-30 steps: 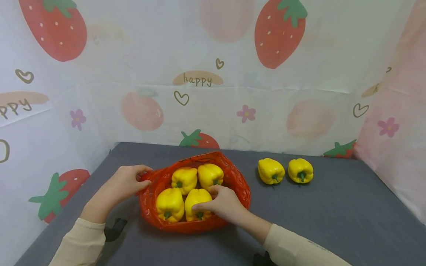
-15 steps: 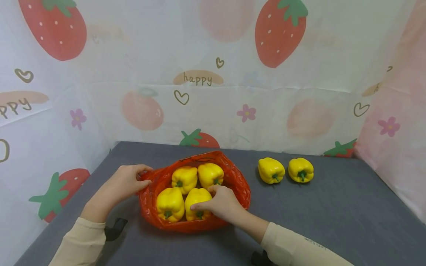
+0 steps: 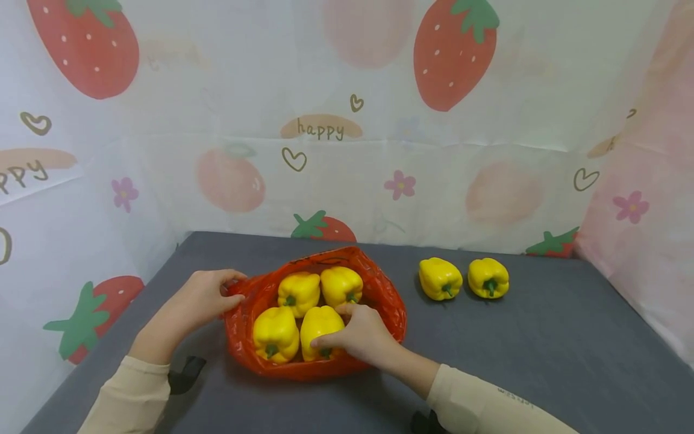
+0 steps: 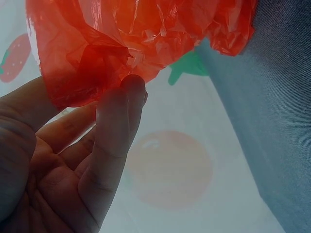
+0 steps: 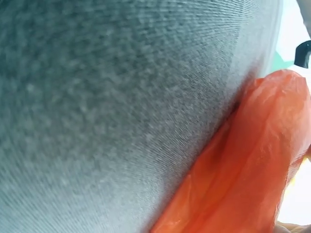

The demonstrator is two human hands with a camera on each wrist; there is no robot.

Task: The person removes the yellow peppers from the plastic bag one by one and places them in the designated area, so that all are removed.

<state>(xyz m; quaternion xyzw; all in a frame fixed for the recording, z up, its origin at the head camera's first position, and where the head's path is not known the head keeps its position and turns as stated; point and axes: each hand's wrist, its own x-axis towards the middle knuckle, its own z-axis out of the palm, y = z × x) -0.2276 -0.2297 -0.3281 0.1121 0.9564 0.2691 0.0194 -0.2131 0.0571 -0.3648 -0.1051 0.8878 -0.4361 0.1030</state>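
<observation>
In the head view, a red plastic bag (image 3: pixel 387 295) lies with its mouth spread, and several yellow bell peppers sit inside. My left hand (image 3: pixel 197 299) pinches the bag's left rim; the left wrist view shows thin red plastic (image 4: pixel 82 63) between the thumb and fingers of that hand (image 4: pixel 73 155). Reaching in over the right rim, my right hand (image 3: pixel 365 334) has its thumb and fingers around the front right pepper (image 3: pixel 320 325). The far side of that pepper is partly covered by the hand. Bag plastic (image 5: pixel 252 165) fills the right of the right wrist view.
Two more yellow peppers, one (image 3: pixel 440 279) beside the other (image 3: pixel 488 278), rest on the grey table (image 3: pixel 520 361) to the right of the bag. A printed cloth (image 3: pixel 434 199) with strawberries hangs behind and along both sides.
</observation>
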